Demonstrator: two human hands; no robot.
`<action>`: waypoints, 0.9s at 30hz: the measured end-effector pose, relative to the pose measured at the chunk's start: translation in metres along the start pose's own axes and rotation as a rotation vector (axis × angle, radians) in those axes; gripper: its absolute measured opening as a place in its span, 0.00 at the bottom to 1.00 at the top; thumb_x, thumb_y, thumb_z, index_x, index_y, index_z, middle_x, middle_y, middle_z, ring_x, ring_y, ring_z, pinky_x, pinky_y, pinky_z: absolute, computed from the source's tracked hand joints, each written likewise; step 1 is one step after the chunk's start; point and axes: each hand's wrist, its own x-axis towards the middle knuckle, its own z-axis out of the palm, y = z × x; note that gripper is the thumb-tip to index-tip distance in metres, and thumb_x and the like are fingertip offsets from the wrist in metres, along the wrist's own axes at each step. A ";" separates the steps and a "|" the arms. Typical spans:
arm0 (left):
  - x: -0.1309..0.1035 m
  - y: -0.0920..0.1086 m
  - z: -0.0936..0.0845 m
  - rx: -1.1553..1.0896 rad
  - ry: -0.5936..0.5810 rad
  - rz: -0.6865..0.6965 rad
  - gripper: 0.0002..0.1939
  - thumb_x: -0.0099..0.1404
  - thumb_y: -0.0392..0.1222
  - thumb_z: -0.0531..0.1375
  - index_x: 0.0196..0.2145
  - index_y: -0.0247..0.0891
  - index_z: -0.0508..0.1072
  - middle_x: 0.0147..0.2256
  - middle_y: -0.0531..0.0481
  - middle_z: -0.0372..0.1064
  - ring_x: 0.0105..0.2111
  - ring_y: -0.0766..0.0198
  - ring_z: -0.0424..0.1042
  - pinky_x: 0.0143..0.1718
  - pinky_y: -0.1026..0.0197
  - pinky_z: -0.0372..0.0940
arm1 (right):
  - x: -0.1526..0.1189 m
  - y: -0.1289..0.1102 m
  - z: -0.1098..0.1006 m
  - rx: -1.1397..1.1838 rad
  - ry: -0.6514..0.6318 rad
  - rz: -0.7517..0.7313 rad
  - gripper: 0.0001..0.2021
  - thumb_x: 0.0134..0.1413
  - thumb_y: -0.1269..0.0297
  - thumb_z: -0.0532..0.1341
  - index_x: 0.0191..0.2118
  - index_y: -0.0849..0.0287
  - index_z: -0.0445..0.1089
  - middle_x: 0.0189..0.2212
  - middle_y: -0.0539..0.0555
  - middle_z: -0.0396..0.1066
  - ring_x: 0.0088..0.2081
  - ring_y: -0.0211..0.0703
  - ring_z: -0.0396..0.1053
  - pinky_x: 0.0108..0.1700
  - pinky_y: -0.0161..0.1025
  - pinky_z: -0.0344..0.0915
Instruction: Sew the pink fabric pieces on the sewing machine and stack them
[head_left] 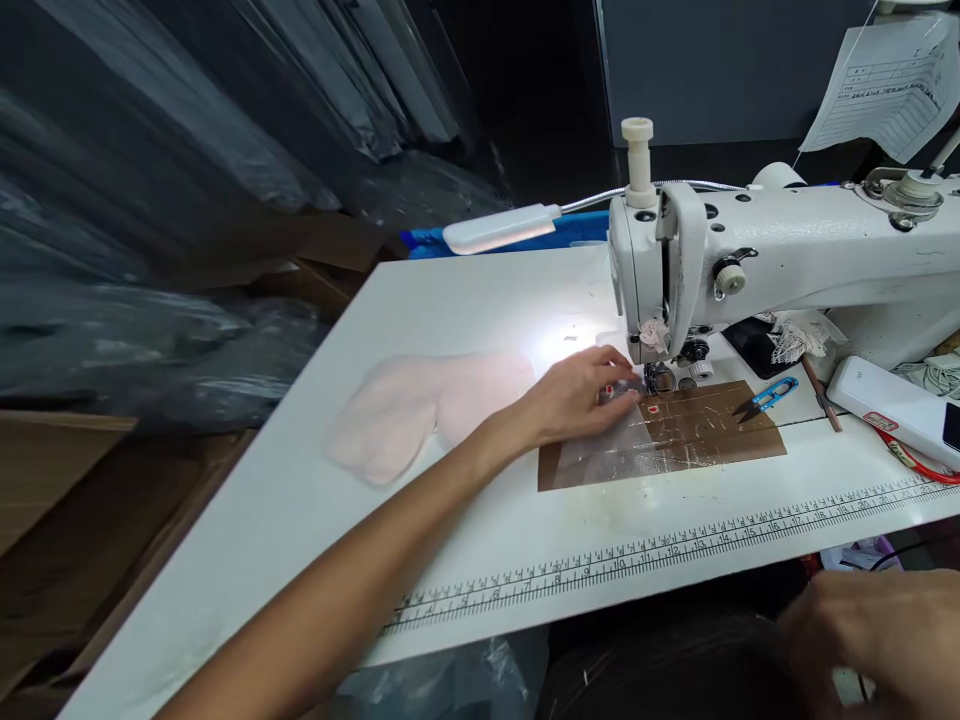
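Left hand (pixel 581 397) rests flat, grip loose, fingertips by the presser foot (pixel 658 378).

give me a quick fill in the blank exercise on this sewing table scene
1. The left hand rests on the table beside the needle of the white ____ machine.
2. The thread snips lying on the brown patch have ____ handles.
3. A pale ____ fabric piece lies left of the left hand.
4. A printed ____ runs along the table's front edge.

Missing words: sewing; blue; pink; ruler
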 end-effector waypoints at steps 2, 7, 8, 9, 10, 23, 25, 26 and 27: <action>0.013 -0.012 0.003 0.063 0.053 -0.083 0.15 0.70 0.44 0.53 0.40 0.37 0.78 0.37 0.44 0.74 0.34 0.59 0.74 0.33 0.59 0.70 | 0.019 0.014 -0.012 0.000 -0.113 -0.002 0.04 0.63 0.64 0.63 0.35 0.55 0.71 0.29 0.49 0.74 0.29 0.37 0.73 0.26 0.31 0.66; 0.053 -0.034 0.018 0.198 -0.014 -0.003 0.11 0.62 0.31 0.52 0.30 0.35 0.75 0.30 0.44 0.71 0.32 0.57 0.71 0.33 0.58 0.68 | 0.108 0.070 -0.016 -0.194 0.164 -0.061 0.11 0.66 0.69 0.53 0.40 0.63 0.73 0.35 0.58 0.73 0.37 0.44 0.71 0.40 0.40 0.70; 0.058 -0.036 0.020 0.199 -0.023 0.009 0.11 0.61 0.30 0.52 0.29 0.35 0.74 0.30 0.44 0.71 0.32 0.57 0.71 0.33 0.58 0.68 | 0.121 0.077 -0.013 -0.226 0.176 -0.075 0.13 0.66 0.70 0.52 0.45 0.64 0.74 0.38 0.60 0.73 0.40 0.46 0.71 0.44 0.43 0.70; 0.061 -0.038 0.021 0.196 -0.029 0.012 0.11 0.62 0.29 0.52 0.30 0.35 0.73 0.30 0.44 0.71 0.32 0.57 0.71 0.34 0.58 0.69 | 0.131 0.083 -0.009 -0.242 0.157 -0.103 0.15 0.66 0.71 0.52 0.50 0.65 0.73 0.41 0.61 0.72 0.42 0.46 0.70 0.46 0.44 0.70; 0.060 -0.038 0.021 0.192 -0.017 0.006 0.11 0.62 0.29 0.51 0.32 0.34 0.74 0.31 0.44 0.72 0.33 0.57 0.71 0.35 0.58 0.69 | 0.138 0.087 -0.005 -0.258 0.132 -0.138 0.16 0.65 0.71 0.52 0.52 0.64 0.72 0.43 0.61 0.72 0.44 0.47 0.70 0.48 0.45 0.70; -0.045 0.036 0.018 -0.293 0.165 0.337 0.08 0.71 0.40 0.59 0.40 0.34 0.77 0.37 0.44 0.77 0.36 0.63 0.76 0.35 0.61 0.75 | 0.152 0.101 0.003 -0.541 0.021 -0.082 0.18 0.66 0.70 0.52 0.57 0.57 0.70 0.45 0.61 0.67 0.39 0.46 0.65 0.41 0.43 0.70; -0.047 0.037 0.022 -0.288 0.151 0.321 0.09 0.72 0.40 0.59 0.40 0.34 0.77 0.37 0.44 0.76 0.36 0.63 0.76 0.35 0.61 0.75 | 0.151 0.103 0.003 -0.481 0.045 -0.053 0.18 0.67 0.69 0.51 0.57 0.56 0.70 0.46 0.61 0.67 0.41 0.46 0.66 0.44 0.45 0.70; -0.047 0.037 0.024 -0.291 0.150 0.313 0.09 0.72 0.40 0.58 0.39 0.35 0.78 0.36 0.44 0.76 0.36 0.64 0.76 0.35 0.61 0.75 | 0.149 0.105 0.004 -0.441 0.064 -0.042 0.19 0.67 0.69 0.51 0.58 0.57 0.70 0.45 0.61 0.66 0.42 0.46 0.67 0.45 0.46 0.71; -0.047 0.036 0.025 -0.296 0.155 0.308 0.09 0.72 0.40 0.58 0.38 0.35 0.78 0.36 0.44 0.76 0.36 0.64 0.76 0.35 0.61 0.75 | 0.148 0.107 0.004 -0.398 0.083 -0.038 0.19 0.67 0.68 0.50 0.58 0.58 0.71 0.45 0.61 0.66 0.42 0.46 0.67 0.47 0.47 0.71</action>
